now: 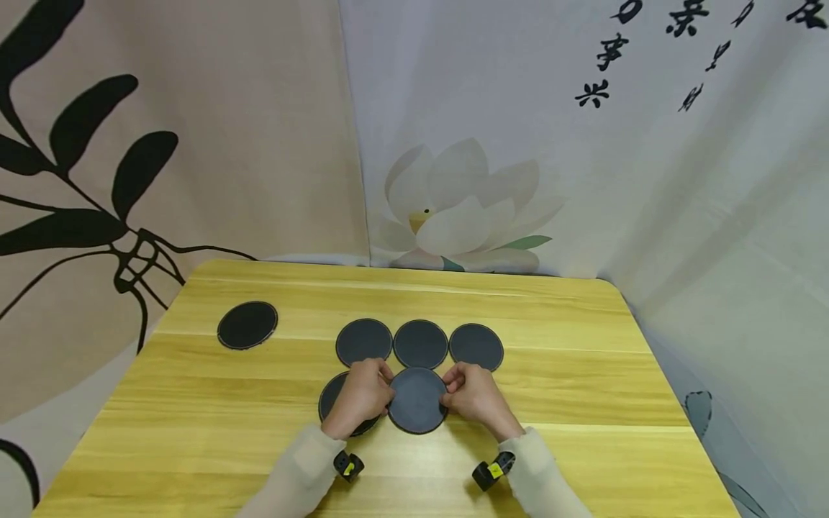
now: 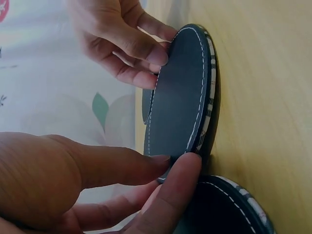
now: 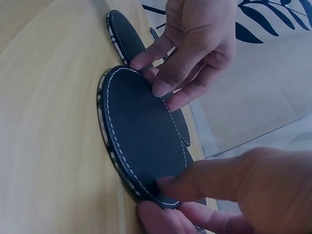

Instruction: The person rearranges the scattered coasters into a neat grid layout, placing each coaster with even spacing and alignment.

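Observation:
A round black coaster (image 1: 418,401) with white edge stitching lies between my two hands. My left hand (image 1: 368,392) pinches its left edge between thumb and forefinger; the thumb rests on the top face in the left wrist view. At the opposite edge, my right hand (image 1: 476,394) pinches the rim, its thumb on top in the right wrist view. Whether the coaster is fully flat on the table I cannot tell. Under my left hand, partly hidden, is another coaster (image 1: 331,397). Behind stand three more in a row: left coaster (image 1: 364,341), middle coaster (image 1: 421,344) and right coaster (image 1: 477,345).
Apart from the group, one more black coaster (image 1: 247,325) lies at the table's back left. The wooden table (image 1: 583,403) meets a hanging printed cloth (image 1: 272,144) along its back edge. Both wrists carry small black cameras on straps.

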The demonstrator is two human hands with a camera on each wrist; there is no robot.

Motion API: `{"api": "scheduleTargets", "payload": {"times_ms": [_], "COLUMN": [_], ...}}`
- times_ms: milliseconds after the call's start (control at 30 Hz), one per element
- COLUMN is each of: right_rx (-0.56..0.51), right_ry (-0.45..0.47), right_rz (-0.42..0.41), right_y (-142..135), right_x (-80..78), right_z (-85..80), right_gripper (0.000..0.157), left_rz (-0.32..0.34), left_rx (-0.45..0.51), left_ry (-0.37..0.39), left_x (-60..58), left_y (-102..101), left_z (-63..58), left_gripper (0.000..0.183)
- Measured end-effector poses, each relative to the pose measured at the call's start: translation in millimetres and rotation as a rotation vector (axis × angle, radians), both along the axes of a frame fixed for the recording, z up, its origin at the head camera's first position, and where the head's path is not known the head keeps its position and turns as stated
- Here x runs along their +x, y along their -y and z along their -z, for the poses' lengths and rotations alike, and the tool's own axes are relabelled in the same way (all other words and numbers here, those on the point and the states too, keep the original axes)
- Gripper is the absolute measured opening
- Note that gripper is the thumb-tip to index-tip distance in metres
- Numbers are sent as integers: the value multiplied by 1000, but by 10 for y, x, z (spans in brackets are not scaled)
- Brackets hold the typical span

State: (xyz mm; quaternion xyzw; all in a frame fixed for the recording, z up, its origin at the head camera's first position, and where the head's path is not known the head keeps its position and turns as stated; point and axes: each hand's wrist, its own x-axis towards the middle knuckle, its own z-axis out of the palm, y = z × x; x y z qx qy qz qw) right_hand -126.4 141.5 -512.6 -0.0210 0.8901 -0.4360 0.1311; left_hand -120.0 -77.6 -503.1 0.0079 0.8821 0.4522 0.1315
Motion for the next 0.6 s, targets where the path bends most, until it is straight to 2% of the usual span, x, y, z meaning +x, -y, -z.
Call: {"api": "scheduleTargets", "payload": {"times_ms": [167,600], "right_rx": [2,40], "right_ry": [7,9], "right_rz": [-7,-26], "right_y": [-14,-17], "right_x": [3,2], "right_z": [-13,-20], "right_gripper": [25,25], "left_rz": [16,19], "left_rx": [-42,-72], "left_ry": [-27,-23], "left_x": [0,7], "left_y": [-33,-37], "left_z": [-12,-14], "left_gripper": [20,19]}}
